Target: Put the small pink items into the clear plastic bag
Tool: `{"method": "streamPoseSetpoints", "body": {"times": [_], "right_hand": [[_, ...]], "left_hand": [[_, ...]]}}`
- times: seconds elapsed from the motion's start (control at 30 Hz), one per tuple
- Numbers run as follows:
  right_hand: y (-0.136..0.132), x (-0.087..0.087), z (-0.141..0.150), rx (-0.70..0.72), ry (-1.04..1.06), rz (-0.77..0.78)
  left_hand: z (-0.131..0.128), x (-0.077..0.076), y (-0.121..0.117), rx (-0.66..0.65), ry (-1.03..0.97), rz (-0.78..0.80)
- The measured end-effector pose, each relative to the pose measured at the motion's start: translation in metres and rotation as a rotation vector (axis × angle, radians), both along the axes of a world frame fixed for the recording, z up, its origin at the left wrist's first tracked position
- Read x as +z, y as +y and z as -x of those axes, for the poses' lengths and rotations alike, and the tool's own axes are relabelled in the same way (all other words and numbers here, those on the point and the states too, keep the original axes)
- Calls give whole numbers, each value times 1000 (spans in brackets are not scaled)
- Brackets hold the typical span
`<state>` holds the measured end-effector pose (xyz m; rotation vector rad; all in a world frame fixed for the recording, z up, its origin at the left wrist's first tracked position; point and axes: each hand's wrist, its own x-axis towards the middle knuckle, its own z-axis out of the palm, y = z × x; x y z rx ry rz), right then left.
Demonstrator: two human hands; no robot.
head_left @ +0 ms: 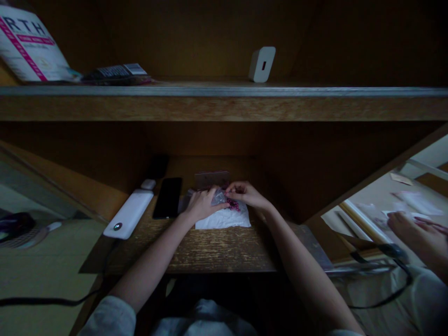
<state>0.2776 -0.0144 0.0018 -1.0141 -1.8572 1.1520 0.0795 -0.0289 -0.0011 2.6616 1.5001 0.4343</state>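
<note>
My white power bank (128,214) and black smartphone (168,198) lie left, out of the way; my left hand (203,204) closes over a clear plastic bag (219,198), pinning it on white tissue (224,220), while my right fingers (233,188) pinch pink beads (233,205) at its right edge

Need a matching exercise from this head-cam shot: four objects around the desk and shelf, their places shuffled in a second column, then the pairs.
Objects
1. white power bank
2. black smartphone
3. dark pink beads
4. small white box

Places
A. on the upper wooden shelf
B. over the white tissue
C. on the desk, left of the phone
D. between the power bank and the tissue

Pairs: 1-C, 2-D, 3-B, 4-A
</note>
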Motion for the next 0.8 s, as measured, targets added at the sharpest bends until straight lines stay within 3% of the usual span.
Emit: {"method": "streamPoseSetpoints", "body": {"times": [0.3,0.6,0.8], "right_hand": [[2,3,-7,-22,-32,-32],[16,-20,-22,24,-327,-101],[19,-25,-19,64,-405,-109]], "left_hand": [[-1,0,0,45,-16,26],[0,-3,3,43,-24,34],[0,-2,2,47,-1,22]]}}
